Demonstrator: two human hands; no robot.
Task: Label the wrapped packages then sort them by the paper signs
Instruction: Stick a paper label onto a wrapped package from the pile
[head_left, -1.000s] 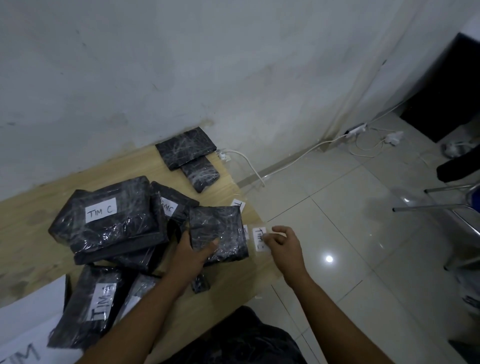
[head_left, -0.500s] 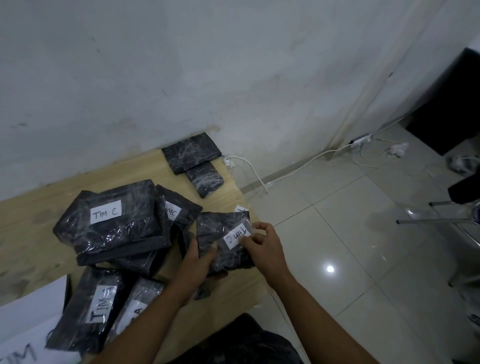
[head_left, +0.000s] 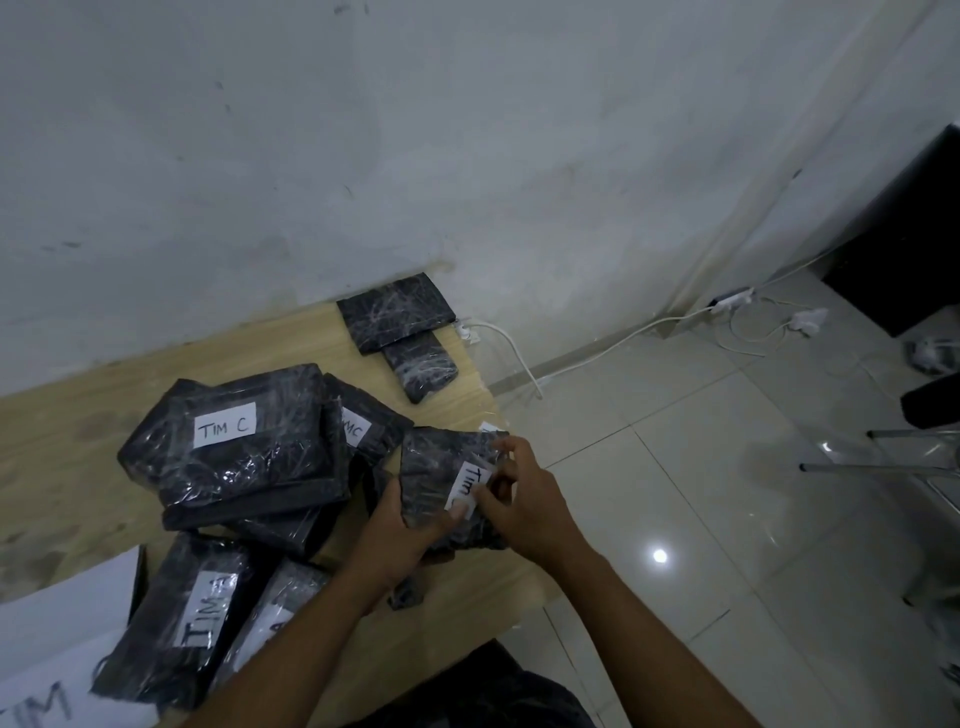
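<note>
Pale wood forms the table (head_left: 78, 441), set against a scuffed white wall (head_left: 467, 156). On its near left corner lies a paper sign (head_left: 57, 670) hand-lettered "TIM" in black, with the rest cut off by the frame. The biggest package (head_left: 249, 473), black under clear film, tops a stack and reads "TIM C". The second package (head_left: 376, 415), just behind it, shows only "MC". A long package (head_left: 171, 629) beside the sign reads "TIM" and then a letter too creased to make out.

The held package (head_left: 436, 467) is at the table's right edge. The left hand (head_left: 395, 540) grips its lower left corner, fingers underneath and thumb on top. The thumb tip sits at the lower end of the white label (head_left: 466, 486), which runs nearly upright down the package's right side. Only "TIM" shows on it. The right hand (head_left: 524, 499) has its thumb and curled fingers pinching along the label's right edge.

A second ago that hand held the label out beside the package, clear of it. Half a second ago the label lay slanted across the upper face, and now it stands steeper and lower.
</note>
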